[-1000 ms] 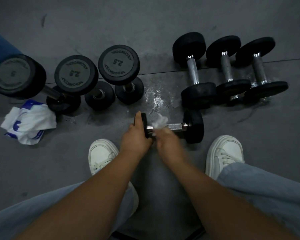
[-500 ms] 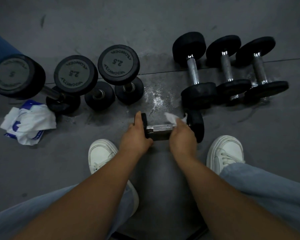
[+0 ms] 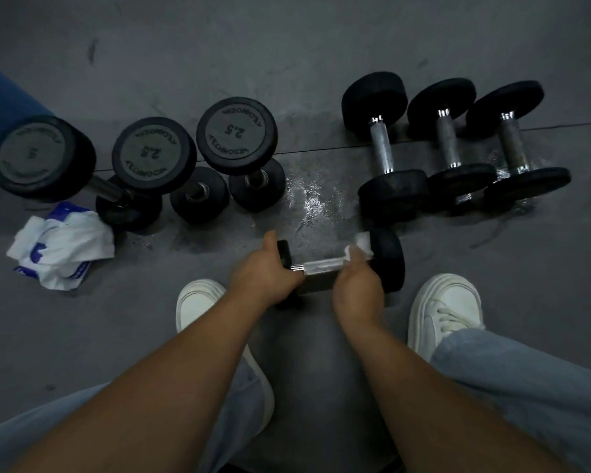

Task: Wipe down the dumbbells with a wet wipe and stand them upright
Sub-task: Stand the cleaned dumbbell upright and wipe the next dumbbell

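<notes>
While left grip (image 3: 265, 274) still tight round dumbbell (image 3: 321, 278) end, right grip (image 3: 357, 291) tight on wet wipe (image 3: 360, 242), now nearer opposite head

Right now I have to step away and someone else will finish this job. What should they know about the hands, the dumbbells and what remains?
Left hand grips the left end of the dumbbell, held sideways between the shoes.
Right hand holds the wet wipe on its handle, by the right head.
Done, apparently: three upright dumbbells at left.
Left: finish and stand this one, then the three lying dumbbells at right.
A crumpled white-and-blue pack lies far left.
</notes>
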